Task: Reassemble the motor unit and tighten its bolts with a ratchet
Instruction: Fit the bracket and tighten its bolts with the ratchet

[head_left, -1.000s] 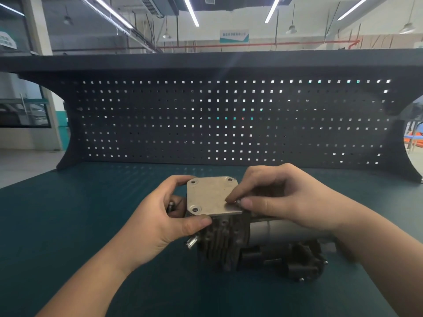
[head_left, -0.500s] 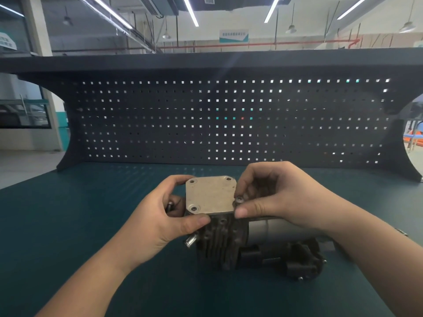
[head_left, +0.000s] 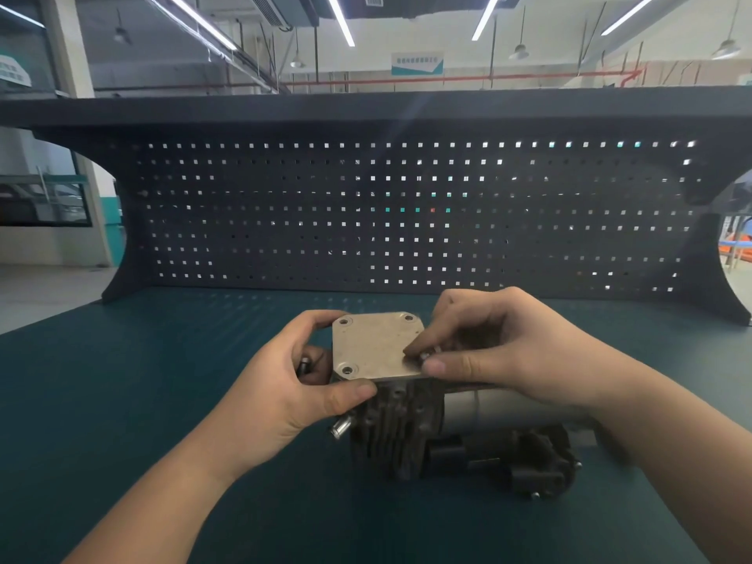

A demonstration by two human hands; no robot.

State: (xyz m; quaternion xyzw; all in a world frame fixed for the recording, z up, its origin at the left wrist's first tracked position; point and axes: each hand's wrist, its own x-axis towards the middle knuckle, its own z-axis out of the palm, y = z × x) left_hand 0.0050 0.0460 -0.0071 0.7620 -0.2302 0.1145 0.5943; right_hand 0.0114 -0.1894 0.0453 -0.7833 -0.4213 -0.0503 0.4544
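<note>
The motor unit [head_left: 460,437] lies on the green bench mat, its dark finned block toward me and a grey cylinder running right. A flat square metal cover plate [head_left: 374,346] rests on top of the block, with bolt holes showing at three corners. My left hand [head_left: 285,392] grips the plate's left and near edges, thumb on the front edge. My right hand [head_left: 496,352] pinches a small bolt [head_left: 427,355] between thumb and forefinger at the plate's near right corner. A short metal pipe stub [head_left: 341,428] sticks out of the block's left side.
A dark perforated back panel [head_left: 407,213] with a shelf on top stands across the rear of the bench. The green mat [head_left: 122,400] stretches left and right of the unit. No ratchet is in view.
My right hand's fingers have shifted on the bolt at the plate's near right corner, as if twisting it. The left hand and plate have held still.
</note>
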